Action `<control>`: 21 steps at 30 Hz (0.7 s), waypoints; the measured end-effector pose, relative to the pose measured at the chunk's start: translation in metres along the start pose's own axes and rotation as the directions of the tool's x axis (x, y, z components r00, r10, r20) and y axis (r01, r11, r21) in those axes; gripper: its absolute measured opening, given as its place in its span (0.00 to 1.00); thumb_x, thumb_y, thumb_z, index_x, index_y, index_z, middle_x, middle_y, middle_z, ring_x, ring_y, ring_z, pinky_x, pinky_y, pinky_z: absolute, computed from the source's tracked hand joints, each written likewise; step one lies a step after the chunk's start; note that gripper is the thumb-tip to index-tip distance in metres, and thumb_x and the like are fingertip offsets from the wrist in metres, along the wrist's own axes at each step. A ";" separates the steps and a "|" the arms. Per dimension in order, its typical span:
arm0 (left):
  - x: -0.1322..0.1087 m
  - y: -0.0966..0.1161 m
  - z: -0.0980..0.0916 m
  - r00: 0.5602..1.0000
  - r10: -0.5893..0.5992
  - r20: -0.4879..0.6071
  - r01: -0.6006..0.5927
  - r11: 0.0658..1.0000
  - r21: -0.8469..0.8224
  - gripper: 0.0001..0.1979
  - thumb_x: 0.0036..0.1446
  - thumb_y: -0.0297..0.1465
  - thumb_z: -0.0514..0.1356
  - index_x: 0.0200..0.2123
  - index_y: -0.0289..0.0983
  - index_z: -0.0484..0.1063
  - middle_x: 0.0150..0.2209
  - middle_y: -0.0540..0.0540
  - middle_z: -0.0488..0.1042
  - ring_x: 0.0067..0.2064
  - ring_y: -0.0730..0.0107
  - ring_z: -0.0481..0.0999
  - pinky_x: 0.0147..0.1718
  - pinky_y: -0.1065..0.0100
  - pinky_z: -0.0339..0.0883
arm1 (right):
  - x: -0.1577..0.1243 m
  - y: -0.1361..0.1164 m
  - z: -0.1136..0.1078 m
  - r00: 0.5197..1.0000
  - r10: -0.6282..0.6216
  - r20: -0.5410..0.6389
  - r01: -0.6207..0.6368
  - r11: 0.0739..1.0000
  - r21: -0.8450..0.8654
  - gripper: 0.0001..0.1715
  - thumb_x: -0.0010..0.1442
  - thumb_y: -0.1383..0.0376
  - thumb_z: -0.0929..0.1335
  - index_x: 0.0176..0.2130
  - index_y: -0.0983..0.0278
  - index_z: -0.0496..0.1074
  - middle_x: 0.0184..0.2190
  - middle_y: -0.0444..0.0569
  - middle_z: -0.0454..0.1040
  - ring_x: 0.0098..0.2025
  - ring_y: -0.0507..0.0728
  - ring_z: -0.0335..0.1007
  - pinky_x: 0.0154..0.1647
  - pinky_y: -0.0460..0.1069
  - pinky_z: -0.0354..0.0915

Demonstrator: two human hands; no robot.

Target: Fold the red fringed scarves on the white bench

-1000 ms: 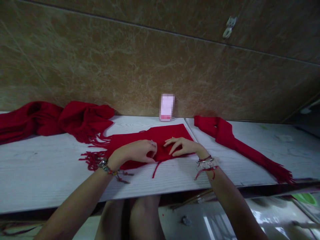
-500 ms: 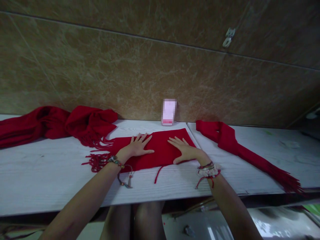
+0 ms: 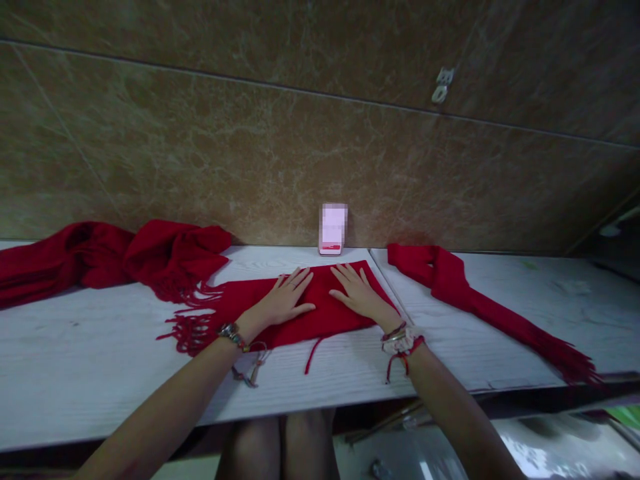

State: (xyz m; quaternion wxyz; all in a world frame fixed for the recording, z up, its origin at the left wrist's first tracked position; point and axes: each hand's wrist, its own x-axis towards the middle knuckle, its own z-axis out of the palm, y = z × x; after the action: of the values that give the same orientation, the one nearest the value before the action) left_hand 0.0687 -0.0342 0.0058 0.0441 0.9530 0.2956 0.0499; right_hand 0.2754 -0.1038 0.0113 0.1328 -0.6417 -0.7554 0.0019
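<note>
A red fringed scarf lies folded into a flat rectangle in the middle of the white table, its tassels spread out to the left. My left hand rests flat on its left-centre part, fingers spread, thumb pointing right. On the right half of the same scarf lies my right hand, palm down with the fingers stretched out. Both hands press on the cloth and grip nothing. One loose red strand sticks out from the scarf's near edge.
A bunched red scarf lies at the back left, its fringe close to the folded one. To the right, a narrow folded red scarf stretches toward the front edge. A phone leans against the marbled wall. The white table has a seam.
My right hand has slid left and slightly away from me over the scarf, and my left hand has shifted slightly right. The hands are closer together. The whole view has tilted slightly.
</note>
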 end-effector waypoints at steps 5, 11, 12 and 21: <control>0.001 0.002 0.005 0.997 -0.027 0.068 0.028 0.999 -0.024 0.37 0.58 0.48 0.41 0.62 0.31 0.37 0.64 0.37 0.37 0.64 0.61 0.37 0.58 0.55 0.39 | 0.010 -0.007 0.002 0.995 -0.028 0.093 0.032 0.998 -0.045 0.37 0.59 0.46 0.54 0.61 0.62 0.48 0.63 0.52 0.46 0.64 0.64 0.36 0.59 0.65 0.39; 0.001 -0.012 0.005 0.993 -0.047 0.108 0.051 0.998 -0.038 0.45 0.52 0.54 0.46 0.62 0.28 0.39 0.63 0.33 0.35 0.63 0.54 0.39 0.58 0.56 0.39 | 0.000 0.024 -0.002 0.967 0.188 0.173 -0.167 0.978 -0.127 0.41 0.57 0.44 0.55 0.61 0.66 0.50 0.62 0.57 0.46 0.63 0.66 0.38 0.60 0.63 0.41; 0.001 -0.015 0.005 0.992 -0.045 0.118 0.050 0.998 -0.041 0.46 0.51 0.55 0.46 0.62 0.28 0.39 0.63 0.32 0.35 0.63 0.53 0.39 0.58 0.55 0.39 | -0.003 0.030 -0.003 0.960 0.229 0.159 -0.206 0.967 -0.149 0.41 0.57 0.45 0.55 0.60 0.68 0.51 0.62 0.59 0.47 0.63 0.66 0.39 0.60 0.62 0.42; 0.002 -0.022 0.007 0.988 -0.037 0.149 0.046 0.997 -0.057 0.51 0.47 0.58 0.48 0.62 0.26 0.37 0.63 0.33 0.34 0.63 0.52 0.37 0.58 0.58 0.36 | -0.004 -0.007 -0.005 0.998 -0.058 0.002 0.058 0.998 -0.033 0.39 0.61 0.48 0.51 0.61 0.71 0.47 0.63 0.57 0.45 0.64 0.60 0.34 0.61 0.59 0.40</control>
State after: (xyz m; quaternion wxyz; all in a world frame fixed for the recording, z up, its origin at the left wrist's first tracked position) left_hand 0.0589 -0.0157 -0.0039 0.0958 0.9459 0.3097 -0.0131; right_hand 0.2701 -0.1093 0.0169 0.1220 -0.6218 -0.7735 -0.0142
